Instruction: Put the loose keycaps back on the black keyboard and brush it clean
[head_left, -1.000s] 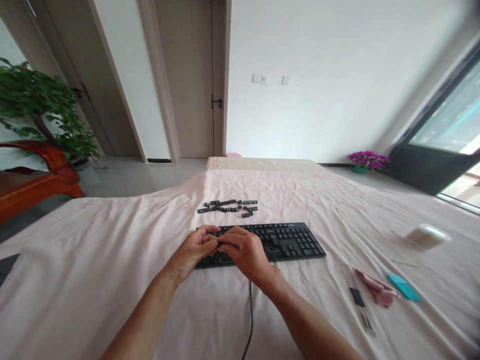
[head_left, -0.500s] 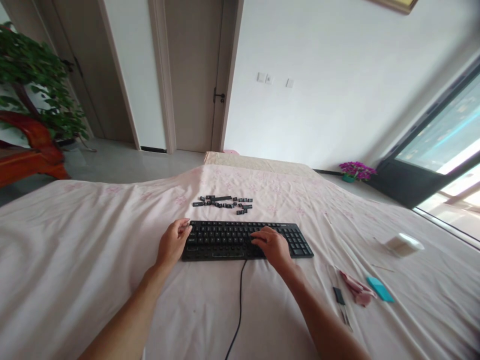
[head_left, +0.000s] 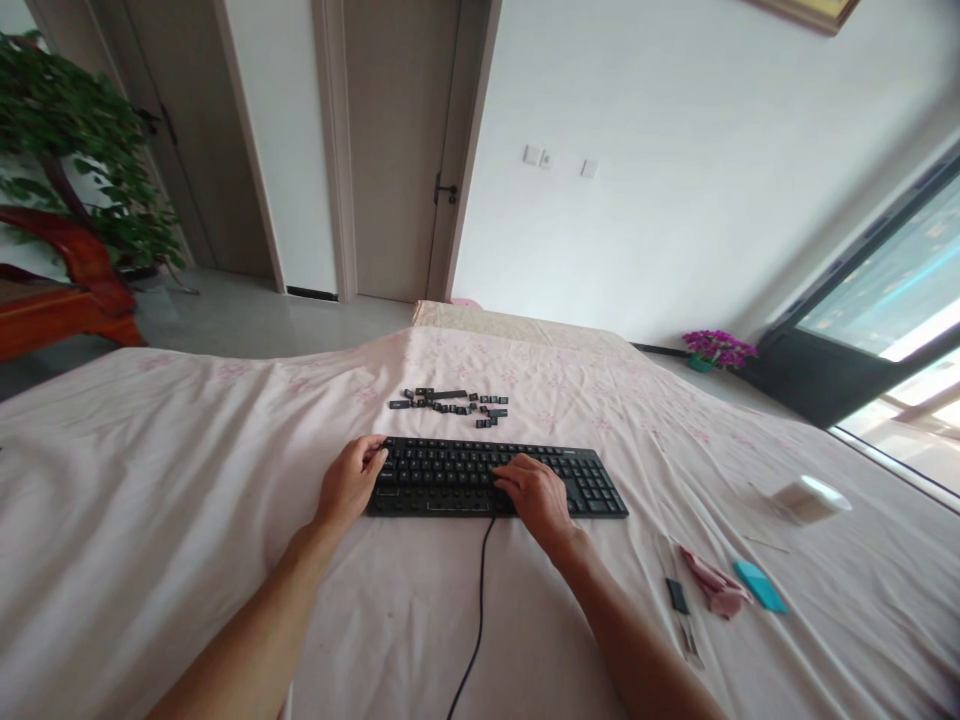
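Observation:
A black keyboard [head_left: 442,478] lies flat on the pink floral sheet, with its bottom rows stripped of keycaps on the left and middle. My left hand [head_left: 351,485] holds the keyboard's left end, thumb and fingers closed at the upper corner. Over the right-middle keys rests my right hand [head_left: 534,495], its fingers bent and pressed together at the key rows. Whatever may be between those fingertips is hidden. Beyond the keyboard lie several loose black keycaps [head_left: 457,408], among them a long space bar [head_left: 447,395].
The keyboard's cable [head_left: 481,610] runs toward me across the sheet. To the right lie a black-handled wire tool [head_left: 677,597], a crumpled pink cloth [head_left: 716,590], a turquoise flat piece [head_left: 760,586], a thin stick [head_left: 766,544] and a clear round container [head_left: 810,500].
My right hand has shifted slightly left over the keys. My left hand stays at the keyboard's left end. The camera view has turned a little.

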